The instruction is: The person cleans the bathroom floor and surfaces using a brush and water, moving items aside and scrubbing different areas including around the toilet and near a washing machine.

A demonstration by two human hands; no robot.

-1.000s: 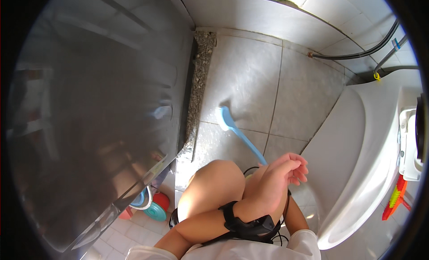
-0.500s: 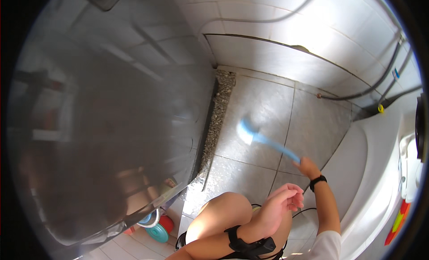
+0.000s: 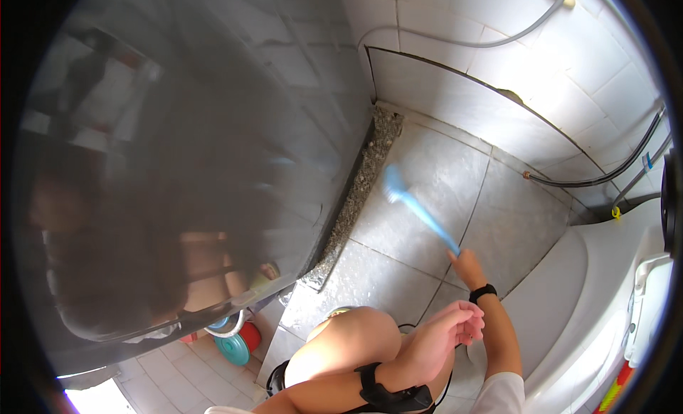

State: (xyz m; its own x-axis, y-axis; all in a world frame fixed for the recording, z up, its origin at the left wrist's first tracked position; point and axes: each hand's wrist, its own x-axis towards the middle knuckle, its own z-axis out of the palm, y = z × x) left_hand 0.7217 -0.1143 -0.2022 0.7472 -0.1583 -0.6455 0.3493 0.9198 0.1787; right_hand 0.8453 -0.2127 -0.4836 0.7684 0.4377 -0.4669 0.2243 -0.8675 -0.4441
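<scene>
My right hand (image 3: pixel 469 270) is closed around the handle end of a light blue long-handled scrub brush (image 3: pixel 429 218). The brush head (image 3: pixel 393 183), slightly blurred, is over the grey floor tiles close to a speckled stone strip (image 3: pixel 366 175). Whether its bristles touch the floor cannot be made out. Beside my bent knee, my left hand (image 3: pixel 445 336) is held palm inward, fingers loosely curled and apart from the thumb, with nothing in it. A black strap device (image 3: pixel 391 391) is on that wrist, and a black band on the right one.
A large glossy dark panel (image 3: pixel 213 165) stands at left. On the right is a white curved tub-like fixture (image 3: pixel 555 293). Hoses (image 3: pixel 583 180) run along the tiled wall. A teal lid (image 3: pixel 233 348) and red container (image 3: pixel 250 336) lie at lower left.
The view has shifted, moving the room's fixtures within the picture. The brush head has swung toward the stone strip and away from me. My left hand stays by the knee.
</scene>
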